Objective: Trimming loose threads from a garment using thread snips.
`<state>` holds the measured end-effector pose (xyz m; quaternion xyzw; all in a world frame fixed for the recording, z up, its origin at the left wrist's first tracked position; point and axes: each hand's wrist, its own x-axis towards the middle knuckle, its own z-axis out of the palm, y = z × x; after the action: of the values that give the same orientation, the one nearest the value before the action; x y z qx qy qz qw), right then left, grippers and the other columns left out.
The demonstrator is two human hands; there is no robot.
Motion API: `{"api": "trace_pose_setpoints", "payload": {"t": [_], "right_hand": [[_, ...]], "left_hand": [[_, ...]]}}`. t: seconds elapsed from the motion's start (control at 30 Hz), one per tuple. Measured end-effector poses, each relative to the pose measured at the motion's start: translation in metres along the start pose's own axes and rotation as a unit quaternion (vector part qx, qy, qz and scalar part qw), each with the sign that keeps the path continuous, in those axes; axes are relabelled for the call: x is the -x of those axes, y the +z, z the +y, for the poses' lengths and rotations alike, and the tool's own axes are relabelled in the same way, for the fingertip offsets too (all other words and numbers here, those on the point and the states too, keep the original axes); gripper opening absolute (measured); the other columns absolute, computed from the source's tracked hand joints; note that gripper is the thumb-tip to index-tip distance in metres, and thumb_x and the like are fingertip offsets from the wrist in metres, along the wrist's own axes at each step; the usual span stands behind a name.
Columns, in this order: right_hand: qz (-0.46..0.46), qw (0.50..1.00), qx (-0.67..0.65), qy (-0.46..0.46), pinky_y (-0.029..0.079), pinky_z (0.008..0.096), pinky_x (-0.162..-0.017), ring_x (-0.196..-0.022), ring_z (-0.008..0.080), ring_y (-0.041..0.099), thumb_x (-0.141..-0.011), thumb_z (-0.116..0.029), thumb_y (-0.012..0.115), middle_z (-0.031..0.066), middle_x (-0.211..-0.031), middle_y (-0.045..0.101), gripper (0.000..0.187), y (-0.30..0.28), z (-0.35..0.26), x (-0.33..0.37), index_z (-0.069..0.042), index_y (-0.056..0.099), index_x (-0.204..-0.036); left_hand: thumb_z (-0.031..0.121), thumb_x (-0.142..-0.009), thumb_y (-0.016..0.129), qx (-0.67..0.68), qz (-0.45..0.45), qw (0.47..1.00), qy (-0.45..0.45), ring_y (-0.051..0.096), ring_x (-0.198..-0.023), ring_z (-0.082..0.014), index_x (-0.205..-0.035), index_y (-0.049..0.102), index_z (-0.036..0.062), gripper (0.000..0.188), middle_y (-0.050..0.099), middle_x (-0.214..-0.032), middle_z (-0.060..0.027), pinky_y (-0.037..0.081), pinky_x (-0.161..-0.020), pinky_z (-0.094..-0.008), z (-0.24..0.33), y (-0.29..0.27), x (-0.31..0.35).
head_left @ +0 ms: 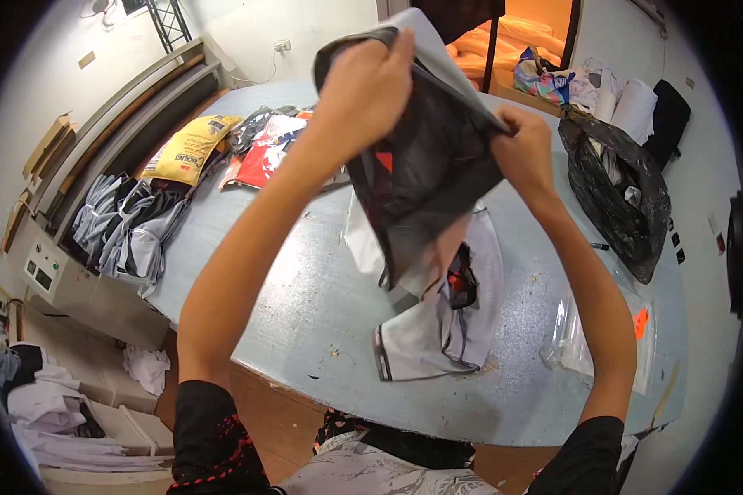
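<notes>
Both arms reach out over the blue-grey table (289, 305), lifting a black and grey shirt (425, 157) with small red patches. My left hand (367, 91) is closed on its upper edge, with fingers partly behind the cloth. My right hand (524, 148) pinches the shirt's right corner, slightly lower and farther right. The dark cloth hangs down between the hands, its lower end blurred. Below it lies white cloth (433, 338) with dark seams and a sleeve-like end; whether it belongs to the held shirt I cannot tell.
Folded grey and black garments (136, 231) and a yellow bag (191, 148) lie at the left, beside a long roller machine (124, 115). Printed garments (264, 148) are behind. At the right are an open black plastic bag (619, 198) and clear plastic sleeves (565, 338).
</notes>
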<state>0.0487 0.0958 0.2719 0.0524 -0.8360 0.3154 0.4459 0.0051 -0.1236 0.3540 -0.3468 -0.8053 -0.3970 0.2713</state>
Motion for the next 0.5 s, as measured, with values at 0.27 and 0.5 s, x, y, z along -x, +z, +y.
{"api": "trace_pose_setpoints", "payload": {"t": [0.27,0.5], "right_hand": [[0.027,0.997,0.070,0.026,0.041,0.0244,-0.057,-0.060,0.0062,0.050,-0.076,-0.003,0.052,0.0057,-0.061,0.056,0.019,-0.082,0.039,-0.041,0.004,0.067,-0.085],[0.097,0.990,0.041,0.095,0.041,0.0238,-0.057,-0.061,0.0080,0.050,-0.083,-0.012,0.050,-0.0035,-0.068,0.056,0.030,-0.175,-0.010,-0.112,0.000,0.071,-0.100]], "left_hand": [[0.041,-0.096,0.044,-0.207,0.112,0.971,0.043,0.039,-0.125,-0.0546,-0.094,0.067,0.0015,0.046,0.056,-0.125,-0.0258,0.019,-0.103,-0.0720,-0.055,-0.040,-0.063],[0.044,-0.097,0.042,-0.270,0.187,0.937,0.116,0.014,-0.140,-0.0534,-0.100,0.071,0.0050,0.049,0.025,-0.154,-0.0191,0.013,-0.105,-0.0727,-0.043,-0.040,-0.092]]}}
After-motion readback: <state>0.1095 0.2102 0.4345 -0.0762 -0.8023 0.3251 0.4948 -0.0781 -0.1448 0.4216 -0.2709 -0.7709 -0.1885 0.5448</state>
